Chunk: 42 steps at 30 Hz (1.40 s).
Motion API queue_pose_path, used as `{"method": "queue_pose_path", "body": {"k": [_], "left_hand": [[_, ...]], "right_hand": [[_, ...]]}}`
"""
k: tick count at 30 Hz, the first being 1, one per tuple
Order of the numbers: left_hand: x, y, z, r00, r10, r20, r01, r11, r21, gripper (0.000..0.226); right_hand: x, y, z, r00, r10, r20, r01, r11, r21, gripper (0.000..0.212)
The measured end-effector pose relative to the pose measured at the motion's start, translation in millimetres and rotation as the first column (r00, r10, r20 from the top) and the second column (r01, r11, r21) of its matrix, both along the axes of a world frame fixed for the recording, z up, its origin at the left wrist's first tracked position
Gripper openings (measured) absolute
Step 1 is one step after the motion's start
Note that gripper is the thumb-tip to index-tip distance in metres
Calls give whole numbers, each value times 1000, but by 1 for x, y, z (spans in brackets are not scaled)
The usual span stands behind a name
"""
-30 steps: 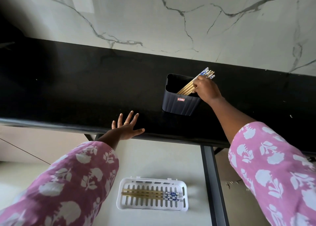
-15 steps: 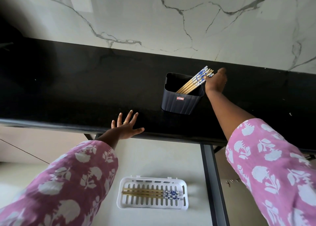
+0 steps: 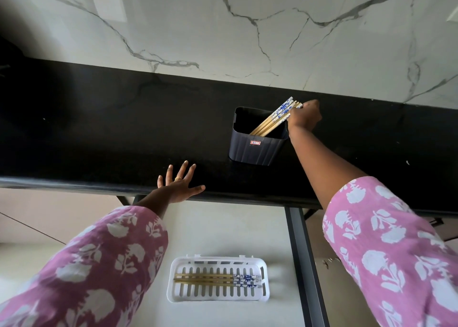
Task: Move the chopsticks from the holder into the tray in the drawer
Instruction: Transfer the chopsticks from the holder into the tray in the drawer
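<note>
Black surface (image 3: 99, 128) carries the holder (image 3: 255, 145). Right grip (image 3: 303, 117) closes on the chopsticks (image 3: 272, 118) leaning inside it; left grip (image 3: 179, 183) rests flat, released. Next, I judge: lift them toward the tray (image 3: 219, 299) below.

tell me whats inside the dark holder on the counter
A bundle of chopsticks leans inside the holder, blue-patterned ends sticking out past the far right rim, where the right hand meets them. Their lower tips and the holder's floor are hidden by its front wall.
</note>
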<state>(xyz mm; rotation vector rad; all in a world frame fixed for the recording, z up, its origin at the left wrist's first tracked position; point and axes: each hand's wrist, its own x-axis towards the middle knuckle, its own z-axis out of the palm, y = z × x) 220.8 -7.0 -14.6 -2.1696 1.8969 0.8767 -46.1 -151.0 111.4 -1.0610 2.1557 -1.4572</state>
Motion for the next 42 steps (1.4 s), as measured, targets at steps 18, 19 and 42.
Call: {"method": "queue_pose_path", "body": {"k": [18, 19, 42], "left_hand": [[-65, -11, 76, 790, 147, -595, -237, 969, -75, 63], [-74, -11, 84, 688, 159, -709, -281, 958, -58, 61], [-88, 52, 99, 163, 91, -982, -549, 835, -13, 24]], "right_hand": [[-47, 84, 73, 762, -33, 647, 312, 894, -323, 23], [-47, 93, 68, 730, -31, 683, 308, 907, -288, 24], [27, 222, -42, 854, 515, 70, -517, 827, 219, 41]]}}
